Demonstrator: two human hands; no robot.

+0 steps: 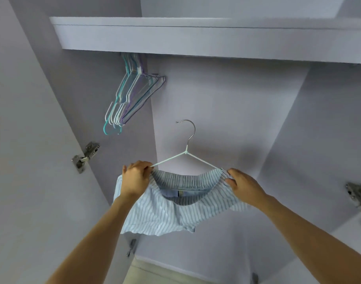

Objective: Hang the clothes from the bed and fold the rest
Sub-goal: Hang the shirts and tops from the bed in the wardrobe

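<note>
Striped shorts [171, 210] sit on a wire hanger [185, 152], held up mid-air inside the open wardrobe, below the shelf [196, 35] and to the right of the spare hangers. Not on the rail yet; hook is free and points up-left.

Waistband is stretched across the hanger's two shoulders, elastic taut between them. That tension is likely what keeps the shorts from sliding off, hence a hand at each end.

Left hand [135, 179]: fingers curled, pinching the waistband at the left hanger shoulder, apparently tugging fabric over the wire end. Right hand [245, 187]: fingers curled round the bunched waistband at the right shoulder, thumb on the fabric. Both have hold of cloth; whether either also grips the wire underneath, can't tell.

Legs of the shorts hang loose below, front panel sagging, label visible inside the back waistband.

Bunch of empty hangers [132, 99] hangs under the shelf at upper left, so the rail is presumably up there; the rail itself isn't visible. Door hinges [85, 156] on the left panel, another at right edge.

My read: seating step nearly done, next is freeing one hand for the hook.
</note>
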